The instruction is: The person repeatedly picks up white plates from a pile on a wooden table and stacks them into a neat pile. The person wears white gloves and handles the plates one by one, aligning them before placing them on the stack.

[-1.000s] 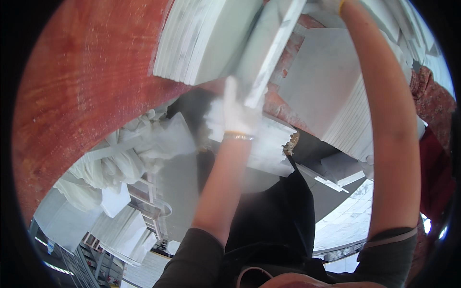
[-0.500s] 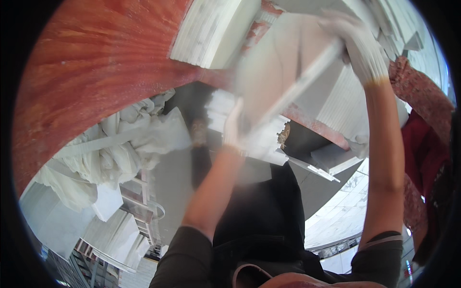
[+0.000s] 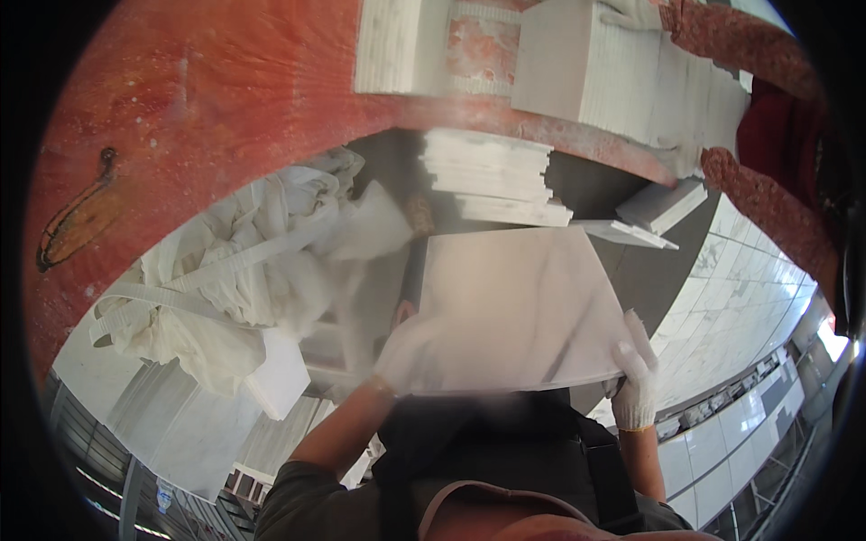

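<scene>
Held in front of my body is a flat, pale stone tile with faint grey veins, its broad face up. My left hand, in a white glove and smeared by motion, grips the tile's near left corner. At the near right corner my right hand, gloved too, has its fingers closed over the edge. Both thumbs and palms are partly hidden by the tile. Just beyond its far edge lies a stack of white tiles with uneven ends.
A red work surface curves across the far left, with rows of upright tiles along it. Another person's gloved hand touches that row. White sacks lie heaped at left. Two loose tiles lean by the stack.
The tile has come down and toward my body, turning from a steep tilt to nearly flat. My right hand dropped from the upper right to beside my waist. The other person's arms came further into view.
</scene>
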Tool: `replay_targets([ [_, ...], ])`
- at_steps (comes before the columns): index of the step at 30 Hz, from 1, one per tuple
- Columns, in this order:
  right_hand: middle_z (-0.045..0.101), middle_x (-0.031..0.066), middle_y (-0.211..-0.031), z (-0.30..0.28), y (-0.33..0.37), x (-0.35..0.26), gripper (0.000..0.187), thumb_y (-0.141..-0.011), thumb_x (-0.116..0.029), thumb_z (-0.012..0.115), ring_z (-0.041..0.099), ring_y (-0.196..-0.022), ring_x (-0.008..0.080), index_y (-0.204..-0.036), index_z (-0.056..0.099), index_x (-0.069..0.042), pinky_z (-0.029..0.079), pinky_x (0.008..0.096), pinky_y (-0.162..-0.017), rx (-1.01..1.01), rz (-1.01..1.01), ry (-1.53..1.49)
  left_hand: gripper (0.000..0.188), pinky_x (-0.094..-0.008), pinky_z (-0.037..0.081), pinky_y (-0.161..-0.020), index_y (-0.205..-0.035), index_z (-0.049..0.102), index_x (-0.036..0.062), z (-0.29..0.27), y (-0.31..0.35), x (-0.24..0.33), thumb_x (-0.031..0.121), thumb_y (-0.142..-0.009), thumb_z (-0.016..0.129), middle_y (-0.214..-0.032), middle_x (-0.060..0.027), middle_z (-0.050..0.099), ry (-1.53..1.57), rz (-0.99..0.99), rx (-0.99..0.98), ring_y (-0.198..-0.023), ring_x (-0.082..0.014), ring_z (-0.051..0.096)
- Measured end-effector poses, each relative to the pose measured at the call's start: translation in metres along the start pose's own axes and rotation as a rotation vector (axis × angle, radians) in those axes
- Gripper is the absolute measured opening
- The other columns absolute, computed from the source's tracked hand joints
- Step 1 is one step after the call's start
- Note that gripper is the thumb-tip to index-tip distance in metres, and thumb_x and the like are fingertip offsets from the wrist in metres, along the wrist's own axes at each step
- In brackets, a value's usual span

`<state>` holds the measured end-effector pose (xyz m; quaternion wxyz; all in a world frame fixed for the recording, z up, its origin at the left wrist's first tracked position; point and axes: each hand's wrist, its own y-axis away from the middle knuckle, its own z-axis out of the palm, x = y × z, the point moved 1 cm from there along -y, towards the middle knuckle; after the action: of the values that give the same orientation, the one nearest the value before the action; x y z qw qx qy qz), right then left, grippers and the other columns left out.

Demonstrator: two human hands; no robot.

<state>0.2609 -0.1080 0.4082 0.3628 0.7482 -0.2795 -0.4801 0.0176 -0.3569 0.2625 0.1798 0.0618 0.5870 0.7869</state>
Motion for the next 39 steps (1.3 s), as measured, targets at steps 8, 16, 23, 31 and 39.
replay_targets([
  [8, 0.060, 0.0044, -0.085, -0.056, -0.105, 0.183, 0.055, -0.098, -0.019, 0.060, 0.052, -0.066, 0.0087, -0.148, 0.048, 0.002, 0.043, 0.0249, -0.056, -0.059, 0.211, -0.031, 0.028, -0.0377, 0.058, -0.076, -0.115, 0.069, 0.0084, -0.008, -0.151, -0.041, 0.029, -0.095, 0.070, -0.100, -0.0015, 0.069, -0.273, -0.165, 0.054, -0.087, -0.0166, 0.066],
  [16, 0.050, -0.0026, -0.064, -0.024, -0.287, 0.307, 0.055, -0.098, -0.024, 0.062, 0.041, -0.048, 0.0088, -0.146, 0.053, -0.001, 0.032, 0.0241, -0.045, 0.038, 0.309, -0.177, 0.044, -0.0558, 0.060, -0.085, -0.125, 0.064, 0.0080, -0.044, -0.355, -0.043, 0.032, -0.090, 0.077, -0.119, -0.0074, 0.066, -0.269, -0.143, 0.096, -0.102, -0.0268, 0.066],
  [23, 0.054, -0.0008, -0.070, 0.002, -0.387, 0.326, 0.049, -0.100, -0.024, 0.061, 0.044, -0.050, 0.0080, -0.143, 0.057, -0.001, 0.031, 0.0224, -0.042, -0.007, 0.260, -0.147, 0.032, -0.0396, 0.058, -0.073, -0.117, 0.068, 0.0058, -0.067, -0.454, -0.033, 0.021, -0.090, 0.075, -0.103, -0.0093, 0.070, -0.286, 0.006, 0.294, -0.089, -0.0238, 0.069],
  [31, 0.065, 0.0094, -0.119, 0.004, -0.374, 0.291, 0.044, -0.105, -0.040, 0.057, 0.063, -0.102, 0.0181, -0.133, 0.058, -0.007, 0.049, 0.0249, -0.073, -0.461, -0.128, -0.371, 0.043, -0.0478, 0.060, -0.085, -0.128, 0.060, 0.0033, -0.031, -0.440, -0.046, 0.039, -0.106, 0.056, -0.115, -0.0193, 0.068, 0.350, 0.165, -0.084, -0.099, -0.0330, 0.070],
  [39, 0.068, 0.0120, -0.130, 0.069, -0.308, 0.105, 0.051, -0.097, -0.026, 0.068, 0.064, -0.108, 0.0172, -0.140, 0.061, -0.001, 0.052, 0.0308, -0.091, -0.262, -0.082, 0.241, 0.031, -0.0279, 0.037, -0.053, -0.088, 0.047, 0.0211, 0.037, -0.293, 0.044, 0.045, -0.105, 0.058, -0.077, 0.0048, 0.045, 0.245, 0.652, 0.304, -0.062, -0.0089, 0.045],
])
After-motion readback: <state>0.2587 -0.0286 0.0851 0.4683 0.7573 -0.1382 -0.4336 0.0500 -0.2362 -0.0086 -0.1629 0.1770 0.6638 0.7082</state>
